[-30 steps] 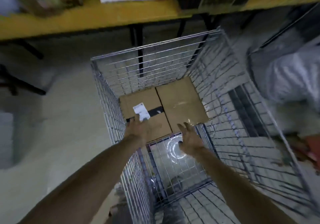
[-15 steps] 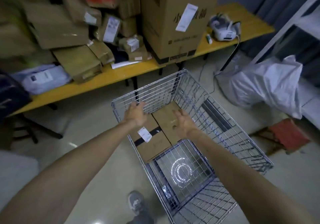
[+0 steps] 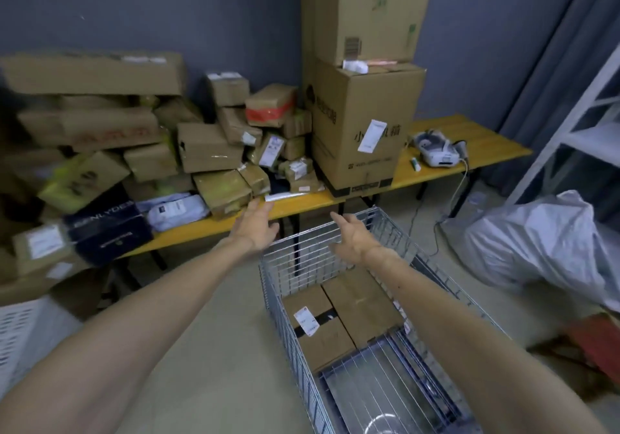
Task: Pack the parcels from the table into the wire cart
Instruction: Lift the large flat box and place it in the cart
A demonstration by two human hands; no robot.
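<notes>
Head view. I see the left hand stretched out flat, fingers straight, holding nothing. Its fingertips are at the near edge of the yellow table, just short of a brown parcel. The right hand hangs over the far rim of the wire cart, fingers loosely spread, empty. In the cart's far end, side by side: labelled parcel left, plain parcel right. The parcel heap covers the table's left and centre.

Both arms are stretched toward a yellow table heaped with cardboard parcels, the left hand and right hand held empty with fingers extended above a wire cart where two brown boxes are laid side by side.
</notes>
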